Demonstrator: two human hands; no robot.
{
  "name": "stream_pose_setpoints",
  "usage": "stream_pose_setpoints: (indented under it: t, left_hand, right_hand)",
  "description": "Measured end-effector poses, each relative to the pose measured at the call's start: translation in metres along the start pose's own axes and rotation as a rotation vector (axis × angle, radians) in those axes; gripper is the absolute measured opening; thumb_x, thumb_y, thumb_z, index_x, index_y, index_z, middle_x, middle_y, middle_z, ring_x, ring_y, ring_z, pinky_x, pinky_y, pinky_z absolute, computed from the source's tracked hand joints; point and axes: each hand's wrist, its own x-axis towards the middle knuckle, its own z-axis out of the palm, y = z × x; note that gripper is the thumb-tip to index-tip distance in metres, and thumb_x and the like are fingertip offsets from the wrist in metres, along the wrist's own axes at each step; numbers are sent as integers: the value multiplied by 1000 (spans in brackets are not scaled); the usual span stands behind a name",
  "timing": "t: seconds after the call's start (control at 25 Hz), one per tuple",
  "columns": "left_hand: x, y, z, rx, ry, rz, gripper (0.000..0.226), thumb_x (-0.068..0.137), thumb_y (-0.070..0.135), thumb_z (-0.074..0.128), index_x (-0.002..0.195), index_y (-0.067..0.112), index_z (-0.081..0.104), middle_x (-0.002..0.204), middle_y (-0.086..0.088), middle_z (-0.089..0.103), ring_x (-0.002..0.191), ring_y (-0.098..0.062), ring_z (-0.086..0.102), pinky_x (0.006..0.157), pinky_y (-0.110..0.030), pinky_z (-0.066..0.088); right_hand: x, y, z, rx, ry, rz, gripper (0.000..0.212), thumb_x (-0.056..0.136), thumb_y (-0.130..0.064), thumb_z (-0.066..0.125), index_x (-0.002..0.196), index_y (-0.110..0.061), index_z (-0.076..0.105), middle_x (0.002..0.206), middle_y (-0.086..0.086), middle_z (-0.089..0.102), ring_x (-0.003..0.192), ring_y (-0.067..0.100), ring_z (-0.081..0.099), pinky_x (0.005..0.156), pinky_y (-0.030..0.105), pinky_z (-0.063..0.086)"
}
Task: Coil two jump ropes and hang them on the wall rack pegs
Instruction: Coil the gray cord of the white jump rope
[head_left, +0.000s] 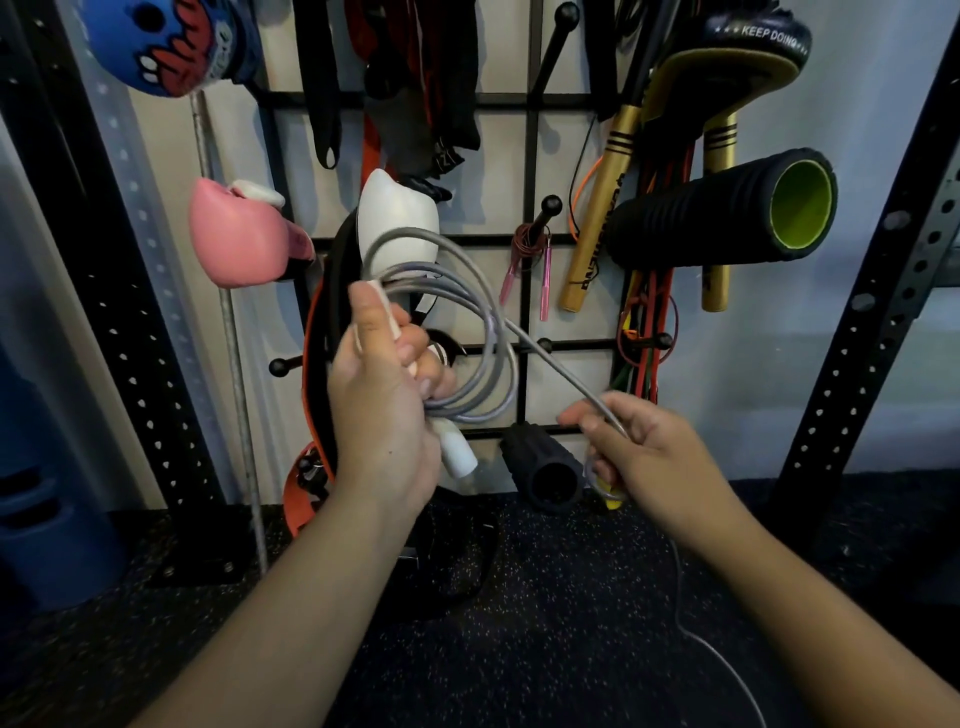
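Note:
A grey jump rope is wound in several loops in front of the wall rack. My left hand is shut on the loops and on the rope's white handle, which sticks out below the fist. A straight stretch of the grey rope runs down right into my right hand, which pinches it. The loose tail trails over the floor. A second, dark red rope with pink handles hangs coiled on a black peg in the rack's middle. Two bare pegs stick out lower down.
The rack carries a pink boxing glove, a white glove, gold sticks, a black foam roller, red and green resistance bands and black straps. A small black roller rests below. Perforated black posts flank both sides.

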Motion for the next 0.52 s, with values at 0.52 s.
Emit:
stream_pose_setpoints:
  t: [0.52]
  left_hand:
    - [-46, -26, 21, 138, -67, 8, 43, 88, 61, 47, 79, 19, 52, 67, 8, 52, 67, -8, 60, 80, -42, 60]
  right_hand:
    - [-25, -33, 55, 401, 26, -45, 40, 85, -43, 67, 105, -9, 72, 82, -1, 76, 75, 5, 71, 69, 22, 56]
